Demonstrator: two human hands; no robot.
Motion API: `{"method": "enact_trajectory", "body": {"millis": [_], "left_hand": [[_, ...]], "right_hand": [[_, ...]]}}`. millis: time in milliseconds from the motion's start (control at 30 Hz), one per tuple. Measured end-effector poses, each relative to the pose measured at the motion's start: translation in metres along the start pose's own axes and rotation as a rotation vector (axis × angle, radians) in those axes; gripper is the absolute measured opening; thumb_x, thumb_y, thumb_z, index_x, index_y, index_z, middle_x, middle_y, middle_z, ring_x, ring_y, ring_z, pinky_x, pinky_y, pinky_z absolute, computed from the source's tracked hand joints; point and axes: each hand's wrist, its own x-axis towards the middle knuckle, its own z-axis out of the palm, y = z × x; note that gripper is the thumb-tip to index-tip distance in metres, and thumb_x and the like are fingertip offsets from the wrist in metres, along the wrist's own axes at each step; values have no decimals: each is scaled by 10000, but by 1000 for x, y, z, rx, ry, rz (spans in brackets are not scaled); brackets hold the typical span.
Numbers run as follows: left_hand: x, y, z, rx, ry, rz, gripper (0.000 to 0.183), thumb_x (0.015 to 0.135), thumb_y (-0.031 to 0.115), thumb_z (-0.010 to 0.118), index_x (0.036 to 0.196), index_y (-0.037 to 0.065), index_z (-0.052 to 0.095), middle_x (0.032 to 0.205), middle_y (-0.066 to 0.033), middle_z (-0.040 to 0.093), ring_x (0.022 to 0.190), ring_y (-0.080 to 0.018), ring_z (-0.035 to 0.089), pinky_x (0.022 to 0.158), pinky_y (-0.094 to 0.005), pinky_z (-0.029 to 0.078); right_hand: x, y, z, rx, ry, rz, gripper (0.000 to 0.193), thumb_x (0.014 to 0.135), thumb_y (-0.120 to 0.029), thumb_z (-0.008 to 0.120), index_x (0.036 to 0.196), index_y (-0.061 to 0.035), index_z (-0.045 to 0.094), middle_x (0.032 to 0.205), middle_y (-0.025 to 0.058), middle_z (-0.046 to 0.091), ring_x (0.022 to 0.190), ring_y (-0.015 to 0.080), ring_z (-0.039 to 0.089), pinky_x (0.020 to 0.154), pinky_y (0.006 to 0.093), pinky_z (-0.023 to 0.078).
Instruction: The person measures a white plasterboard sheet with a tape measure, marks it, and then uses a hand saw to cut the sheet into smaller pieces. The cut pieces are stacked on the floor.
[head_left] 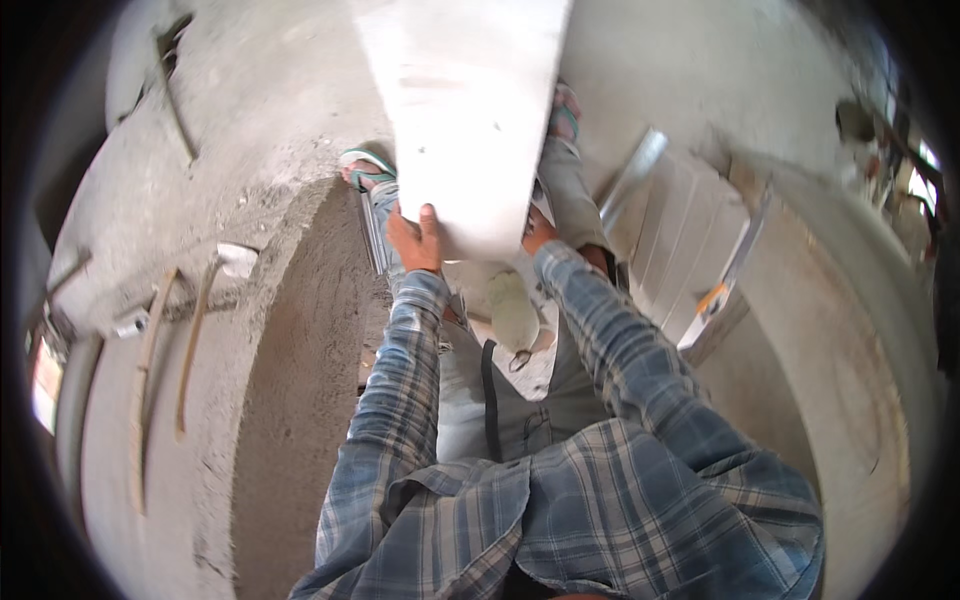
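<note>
Between both hands, supporting the near end of a long white board (470,120), with the far end running out of view beyond them. With the left hand (414,240), clasping the board's left edge close to the near corner, thumb laid along the upper face. With the right hand (538,232), touching the opposite edge at about the same level; cannot tell how firmly, with most fingers hidden at the board's side. Behind both hands, blue plaid sleeves (385,370).

Beyond the left hand, just beside the board, a foot in a green-and-white sandal (365,168); beyond the right hand, on the board's other side, another sandalled foot (565,110). On the body side of the hands, between the legs, a pale rounded object (513,305), too unclear to name.

Left of the left hand, a rough concrete ledge (300,340), and farther out, well apart from the hand, two wooden handles (195,340), roughly side by side. Right of the right hand, a slanting shiny metal strip (635,175), then grey panels (685,220), and past these a thin silvery bar (738,258) with an orange piece (712,300).
</note>
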Motion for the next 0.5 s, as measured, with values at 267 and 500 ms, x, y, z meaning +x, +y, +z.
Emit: {"method": "enact_trajectory", "body": {"millis": [267, 500], "left_hand": [[23, 63, -3, -72, 34, -131, 707, 972, 597, 470, 1307, -19, 559, 1313, -238, 534, 1221, -363, 521, 1059, -447, 391], [104, 62, -8, -34, -172, -55, 781, 985, 655, 343, 1433, 27, 468, 1499, -234, 401, 1426, -344, 342, 1175, -412, 262]], "right_hand": [[25, -49, -88, 153, 298, -11, 498, 925, -417, 608, 1314, -108, 572, 1215, 128, 666, 1164, 293, 605, 929, 421, 476], [75, -375, -160, 443, 375, -624, 775, 958, -544, 520, 1510, -41, 313, 1553, 170, 317, 1432, 295, 315, 1133, 436, 327]]}}
